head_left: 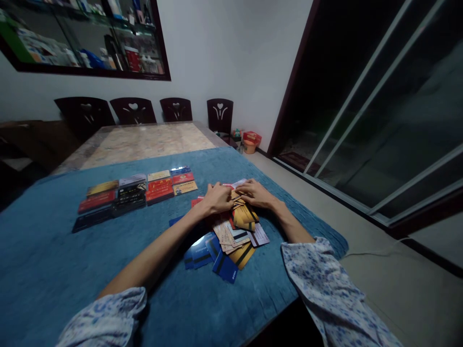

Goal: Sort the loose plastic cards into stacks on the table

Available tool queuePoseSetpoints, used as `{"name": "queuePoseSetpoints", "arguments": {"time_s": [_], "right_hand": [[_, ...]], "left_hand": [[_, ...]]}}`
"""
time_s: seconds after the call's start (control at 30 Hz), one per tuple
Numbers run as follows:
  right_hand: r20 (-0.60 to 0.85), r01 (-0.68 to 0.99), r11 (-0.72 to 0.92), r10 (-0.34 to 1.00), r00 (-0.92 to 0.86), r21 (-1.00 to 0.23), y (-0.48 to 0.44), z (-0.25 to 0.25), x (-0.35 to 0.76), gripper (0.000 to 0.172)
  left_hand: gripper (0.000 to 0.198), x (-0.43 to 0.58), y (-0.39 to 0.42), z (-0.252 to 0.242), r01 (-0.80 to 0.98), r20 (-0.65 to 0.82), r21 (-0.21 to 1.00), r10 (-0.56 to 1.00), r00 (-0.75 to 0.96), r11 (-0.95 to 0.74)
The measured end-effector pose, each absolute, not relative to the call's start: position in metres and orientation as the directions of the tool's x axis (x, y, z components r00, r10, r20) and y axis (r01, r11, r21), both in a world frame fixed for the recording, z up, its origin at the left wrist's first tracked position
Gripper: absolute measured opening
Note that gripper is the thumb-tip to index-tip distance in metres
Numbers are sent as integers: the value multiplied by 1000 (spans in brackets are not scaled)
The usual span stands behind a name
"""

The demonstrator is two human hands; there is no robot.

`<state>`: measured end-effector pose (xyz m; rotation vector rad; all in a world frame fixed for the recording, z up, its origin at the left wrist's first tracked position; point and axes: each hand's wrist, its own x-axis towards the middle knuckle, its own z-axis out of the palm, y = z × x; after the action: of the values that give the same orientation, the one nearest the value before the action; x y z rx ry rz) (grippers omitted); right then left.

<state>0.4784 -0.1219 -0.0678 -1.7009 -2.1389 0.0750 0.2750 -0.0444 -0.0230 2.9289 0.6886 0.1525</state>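
Observation:
A loose pile of cards lies on the blue cloth [159, 299], with gold cards [247, 216] on top and blue cards [202, 249] at its near left edge. My left hand [219, 198] rests on the far left part of the pile, its fingers bent and their tips partly hidden. From the right, my right hand [256, 193] reaches onto the far side of the pile, fingers curved over the cards close to my left hand. Further left, stacked cards stand in neat columns, among them red cards [159, 189] and black cards [130, 196].
Beyond the cloth, the marbled tabletop [152, 140] continues to several dark chairs [220, 114] by the wall. An orange bucket [249, 146] stands on the floor behind the table. Glass sliding doors [398, 120] are at the right.

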Motion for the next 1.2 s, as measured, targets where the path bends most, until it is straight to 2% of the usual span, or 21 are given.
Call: {"name": "queuePoseSetpoints", "arguments": {"time_s": [0.73,0.97,1.2], "right_hand": [[381,897,313,906,-182,-314,-119,-71,478,26],[430,902,333,882,-195,-274,-117,-76,479,24],[456,900,350,866,-205,-260,-116,-79,480,24]], "left_hand": [[29,271,-38,-13,506,44,228,528,848,-832],[39,272,-33,-16,547,60,273,581,812,-792],[39,272,-27,-21,523,67,299,564,823,-799]]}}
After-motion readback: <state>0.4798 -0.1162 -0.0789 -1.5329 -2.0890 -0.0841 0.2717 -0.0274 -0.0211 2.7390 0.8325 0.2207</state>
